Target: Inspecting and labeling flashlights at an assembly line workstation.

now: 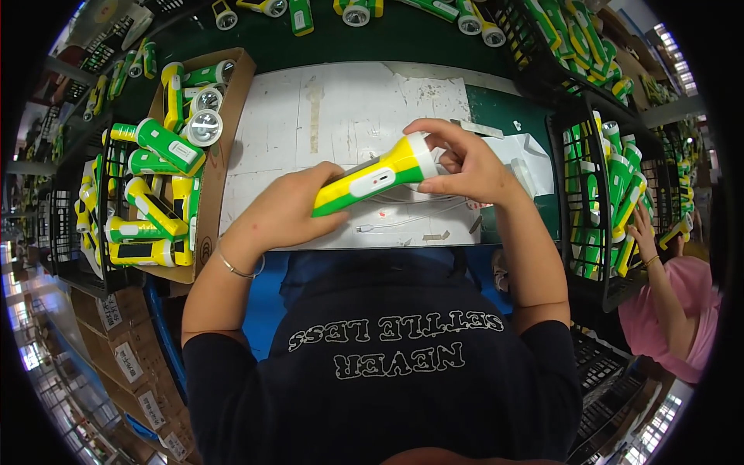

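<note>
A green and yellow flashlight [353, 187] is held level above the worktable, its white-rimmed head to the right. My left hand [298, 205] wraps round the tail end of its body. The fingers and thumb of my right hand [465, 164] grip the white rim of the head. A white panel with a small dark port and a switch faces me on the flashlight's side. Below it, a white cable [411, 221] with a USB plug lies on the white board [271, 132].
To the left, a cardboard box [225, 128] holds several flashlights. Black crates [552, 139] of flashlights stand on the right, where another person's hand [643, 236] reaches in. More flashlights [301, 17] lie along the far green surface. A white paper or plastic sheet [535, 159] lies at the board's right.
</note>
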